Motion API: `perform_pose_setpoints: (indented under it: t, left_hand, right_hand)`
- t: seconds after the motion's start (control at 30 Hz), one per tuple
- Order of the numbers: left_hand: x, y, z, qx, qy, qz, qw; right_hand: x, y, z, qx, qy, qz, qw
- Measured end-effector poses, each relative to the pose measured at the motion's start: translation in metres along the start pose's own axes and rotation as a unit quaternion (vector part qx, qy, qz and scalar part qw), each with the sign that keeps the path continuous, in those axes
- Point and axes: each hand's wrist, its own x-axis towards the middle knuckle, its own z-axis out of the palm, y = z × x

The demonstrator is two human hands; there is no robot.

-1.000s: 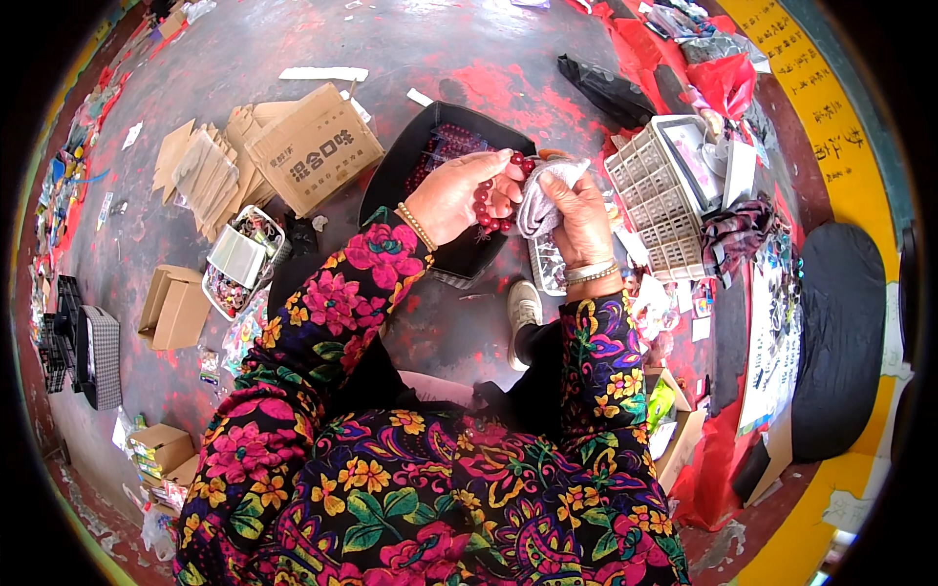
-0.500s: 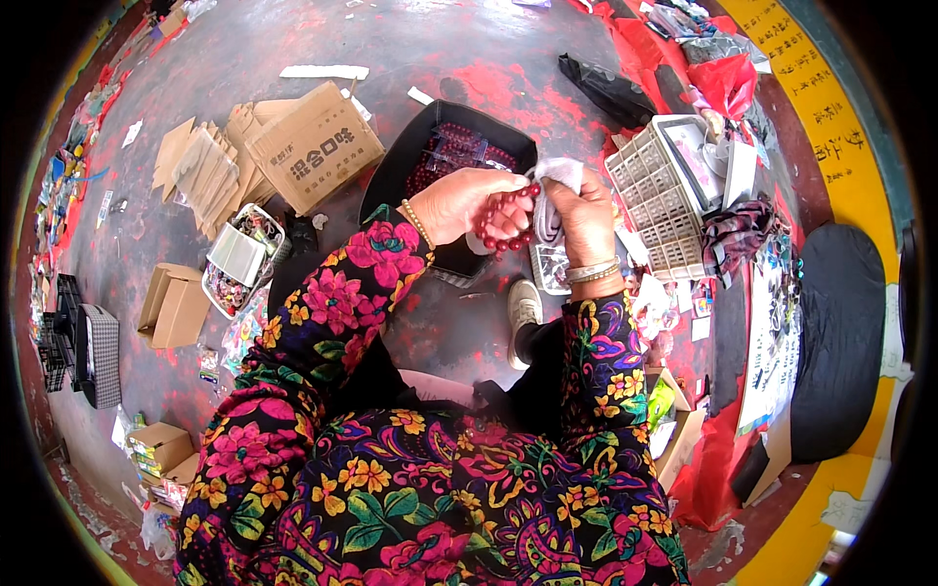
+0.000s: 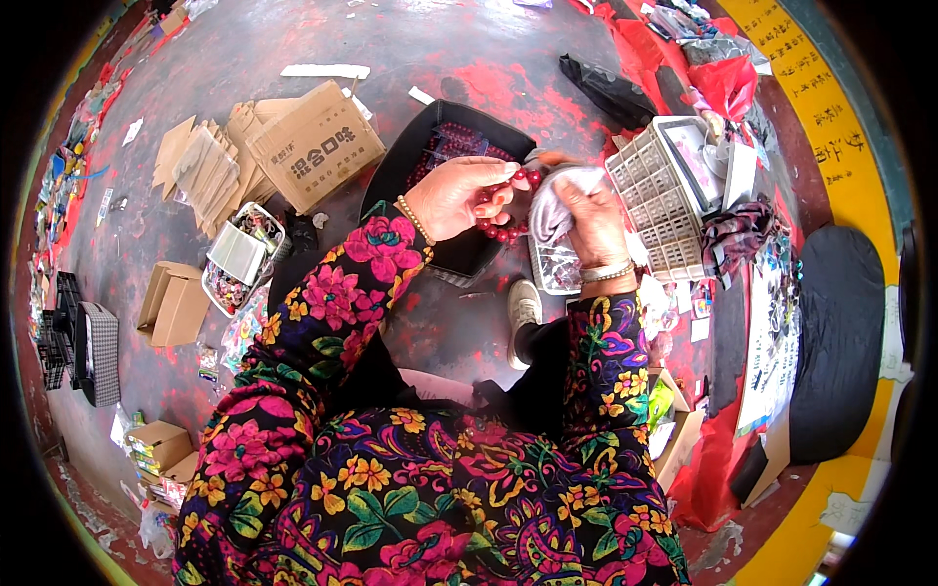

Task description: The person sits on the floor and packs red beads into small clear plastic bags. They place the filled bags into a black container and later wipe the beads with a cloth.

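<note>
A dark red bead bracelet [image 3: 503, 232] hangs from the curled fingers of my left hand [image 3: 457, 198], its beads looped around them. In my right hand [image 3: 598, 227], just beside it, a pale grey cloth [image 3: 555, 207] is bunched between thumb and fingers. Some of its fingers are hidden behind the cloth. Below both hands stands a black bin [image 3: 399, 146], in which more dark red beads and clear plastic bags [image 3: 451, 143] lie. My left forearm covers part of the bin's near side.
Flattened cardboard [image 3: 200, 181] and a cardboard box [image 3: 315, 146] lie left of the bin. A white basket of small goods [image 3: 237, 256] stands nearer. On the right are a white plastic crate [image 3: 653, 200] and a small clear-bagged tray [image 3: 555, 269]. My shoe [image 3: 525, 311] rests close by.
My right hand has moved slightly right and down with the cloth, away from the beads. The left hand has shifted a little left, still holding the bracelet.
</note>
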Motion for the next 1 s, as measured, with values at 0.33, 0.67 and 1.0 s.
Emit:
perform_pose_setpoints:
  t: [0.33, 0.67, 1.0]
  left_hand:
    - [0.000, -0.004, 0.006, 0.101, 0.012, -0.057, 0.993]
    - [-0.001, -0.002, 0.003, 0.040, 0.015, -0.014, 0.999]
    - [-0.002, -0.003, 0.006, -0.005, -0.025, -0.016, 1.000]
  right_hand:
    - [0.002, 0.016, 0.004, -0.072, 0.059, -0.007, 0.996]
    - [0.008, 0.004, -0.010, 0.059, 0.083, 0.027, 0.994]
    - [0.000, 0.005, 0.003, -0.040, -0.015, -0.008, 0.999]
